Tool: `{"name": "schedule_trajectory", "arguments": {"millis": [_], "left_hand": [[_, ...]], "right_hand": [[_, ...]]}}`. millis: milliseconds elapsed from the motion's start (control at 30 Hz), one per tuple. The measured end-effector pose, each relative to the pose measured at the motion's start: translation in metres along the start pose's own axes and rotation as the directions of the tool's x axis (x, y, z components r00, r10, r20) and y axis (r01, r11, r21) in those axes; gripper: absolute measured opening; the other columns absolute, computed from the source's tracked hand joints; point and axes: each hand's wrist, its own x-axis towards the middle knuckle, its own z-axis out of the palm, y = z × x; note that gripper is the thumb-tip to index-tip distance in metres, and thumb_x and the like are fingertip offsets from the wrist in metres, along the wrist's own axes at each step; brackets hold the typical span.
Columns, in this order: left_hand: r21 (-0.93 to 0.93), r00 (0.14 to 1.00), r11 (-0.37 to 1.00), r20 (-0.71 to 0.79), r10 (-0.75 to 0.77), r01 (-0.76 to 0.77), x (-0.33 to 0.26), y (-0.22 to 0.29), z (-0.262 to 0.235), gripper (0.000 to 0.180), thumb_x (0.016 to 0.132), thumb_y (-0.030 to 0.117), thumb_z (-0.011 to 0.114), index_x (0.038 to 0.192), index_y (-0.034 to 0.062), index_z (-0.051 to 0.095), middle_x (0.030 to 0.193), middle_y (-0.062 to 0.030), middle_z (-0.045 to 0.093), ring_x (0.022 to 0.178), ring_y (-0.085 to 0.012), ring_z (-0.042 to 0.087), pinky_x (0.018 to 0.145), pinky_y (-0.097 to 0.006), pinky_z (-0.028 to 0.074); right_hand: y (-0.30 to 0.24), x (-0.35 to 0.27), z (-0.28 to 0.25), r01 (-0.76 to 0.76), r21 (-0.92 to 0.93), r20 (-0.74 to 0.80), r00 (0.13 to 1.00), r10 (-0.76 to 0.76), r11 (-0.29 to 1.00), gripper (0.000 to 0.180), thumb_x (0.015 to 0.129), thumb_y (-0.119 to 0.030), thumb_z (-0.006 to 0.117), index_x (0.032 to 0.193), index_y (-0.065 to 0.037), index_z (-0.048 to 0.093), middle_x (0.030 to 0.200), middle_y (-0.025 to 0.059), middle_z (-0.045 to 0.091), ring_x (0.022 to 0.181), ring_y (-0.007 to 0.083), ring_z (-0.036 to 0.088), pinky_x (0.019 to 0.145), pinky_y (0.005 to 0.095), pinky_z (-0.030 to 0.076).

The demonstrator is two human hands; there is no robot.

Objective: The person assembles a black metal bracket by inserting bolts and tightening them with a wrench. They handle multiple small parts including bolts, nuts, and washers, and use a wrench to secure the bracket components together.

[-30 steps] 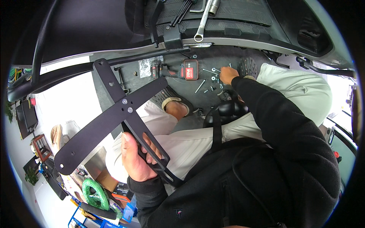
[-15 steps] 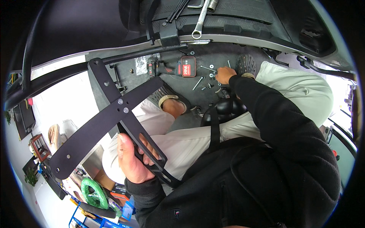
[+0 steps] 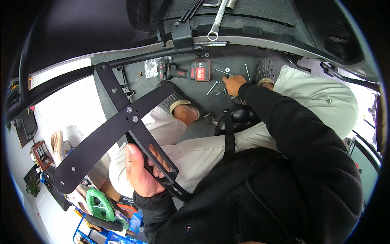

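Observation:
My left hand [image 3: 140, 173] is wrapped round the slotted arm of a black metal bracket [image 3: 97, 142]. Two bolt heads [image 3: 132, 114] sit where the bracket's flat bars cross, and its upper end lies over a black tube [image 3: 162, 55]. Down on the dark floor, my right hand [image 3: 235, 84] has its fingers drawn together among loose hardware. What its fingertips grip is hidden. Close to them are a long bolt [image 3: 212, 88], a washer [image 3: 227, 70] and small dark pieces. Another bolt [image 3: 247, 72] lies to the right, near my shoe.
A cordless power tool [image 3: 178, 73] with a red-and-black battery lies on the floor beside a clear plastic bag [image 3: 151, 68]. Ahead, a ring-ended wrench [image 3: 215, 26] and hex keys [image 3: 191, 10] rest on a black ledge. A black rounded object [image 3: 237, 120] is between my legs.
My right hand has shifted slightly left across the loose hardware, and several washers seen beside it before are out of sight. The left hand and bracket stay nearly still.

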Motion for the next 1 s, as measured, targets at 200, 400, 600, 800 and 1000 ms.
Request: {"name": "schedule_trajectory", "arguments": {"millis": [200, 400, 600, 800, 1000], "left_hand": [[-0.013, 1.0, 1.0, 0.004, -0.015, 0.015, 0.002, 0.0, -0.003, 0.039, 0.113, 0.041, 0.051, 0.097, 0.0051, 0.053, 0.07, -0.0005, 0.046, 0.047, -0.0112, 0.045, 0.045, -0.03, 0.046], [0.006, 1.0, 1.0, -0.01, -0.016, 0.016, 0.003, 0.001, 0.001, 0.042, 0.113, 0.043, 0.051, 0.097, 0.0048, 0.054, 0.07, 0.0005, 0.046, 0.047, -0.0108, 0.045, 0.045, -0.03, 0.045], [0.001, 0.999, 0.999, -0.011, -0.042, 0.042, 0.005, 0.001, 0.002, 0.043, 0.113, 0.044, 0.051, 0.096, 0.0047, 0.054, 0.069, 0.0007, 0.045, 0.046, -0.0108, 0.044, 0.044, -0.03, 0.045], [0.014, 0.999, 0.999, -0.004, -0.047, 0.047, 0.008, 0.0, 0.002, 0.042, 0.113, 0.043, 0.05, 0.096, 0.0051, 0.054, 0.068, 0.0, 0.045, 0.047, -0.0113, 0.044, 0.044, -0.03, 0.045], [0.012, 0.998, 0.999, -0.027, -0.049, 0.049, 0.01, -0.002, 0.004, 0.036, 0.114, 0.039, 0.051, 0.1, 0.0064, 0.053, 0.071, -0.0006, 0.046, 0.046, -0.0111, 0.044, 0.044, -0.03, 0.047]], "right_hand": [[0.01, 0.002, 0.006, -0.007, -0.034, -0.054, 0.998, 0.006, 0.999, 0.03, 0.097, -0.013, 0.055, 0.124, -0.003, 0.065, 0.1, 0.0192, 0.077, 0.095, 0.0386, 0.076, 0.082, 0.0518, 0.058], [0.012, 0.005, 0.015, 0.005, -0.091, -0.124, 0.992, -0.016, 0.996, 0.027, 0.1, -0.015, 0.052, 0.119, -0.002, 0.067, 0.093, 0.019, 0.078, 0.088, 0.0382, 0.077, 0.075, 0.0519, 0.059], [0.003, 0.012, 0.024, 0.02, -0.054, -0.18, 0.983, -0.03, 0.998, 0.027, 0.1, -0.016, 0.051, 0.117, -0.003, 0.067, 0.092, 0.0183, 0.078, 0.086, 0.0372, 0.077, 0.073, 0.0502, 0.06], [0.0, 0.016, 0.022, -0.004, -0.043, -0.217, 0.976, -0.006, 0.999, 0.025, 0.1, -0.016, 0.052, 0.116, -0.004, 0.068, 0.095, 0.0179, 0.078, 0.087, 0.0361, 0.077, 0.073, 0.0481, 0.06], [-0.003, 0.018, 0.02, 0.056, -0.04, -0.25, 0.966, -0.064, 0.998, 0.024, 0.097, -0.012, 0.057, 0.116, -0.005, 0.068, 0.101, 0.0182, 0.074, 0.091, 0.0359, 0.076, 0.076, 0.0476, 0.06]]}}
